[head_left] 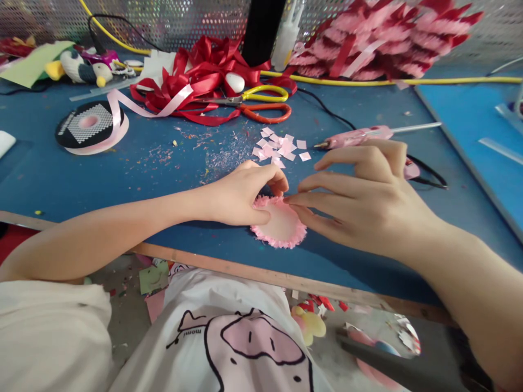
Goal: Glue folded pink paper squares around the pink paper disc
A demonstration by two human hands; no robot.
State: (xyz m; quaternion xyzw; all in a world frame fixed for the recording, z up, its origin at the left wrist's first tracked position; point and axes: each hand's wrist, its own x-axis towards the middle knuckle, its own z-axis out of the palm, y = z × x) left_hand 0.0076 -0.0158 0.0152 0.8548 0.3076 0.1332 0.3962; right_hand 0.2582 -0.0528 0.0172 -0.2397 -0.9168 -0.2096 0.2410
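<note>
A round disc [286,222] with a pale, smooth face and a fuzzy pink fringe is held just above the blue table near its front edge. My left hand [249,190] grips it from the left, thumb laid on the pale face and fingers curled behind the far rim. At the disc's upper right rim, the thumb and fingertip of my right hand [363,196] come together in a pinch. Whatever lies between them is too small to make out. Small pink ribbon squares [281,146] lie scattered just beyond both hands.
Behind my right hand lies a pink glue gun [359,137]. Yellow-and-orange scissors [261,103] rest by tangled red ribbon [204,76]. A pink ribbon spool [92,128] lies at the left. A pink-and-red fuzzy bundle [379,41] stands at the back, near a yellow cable [351,82].
</note>
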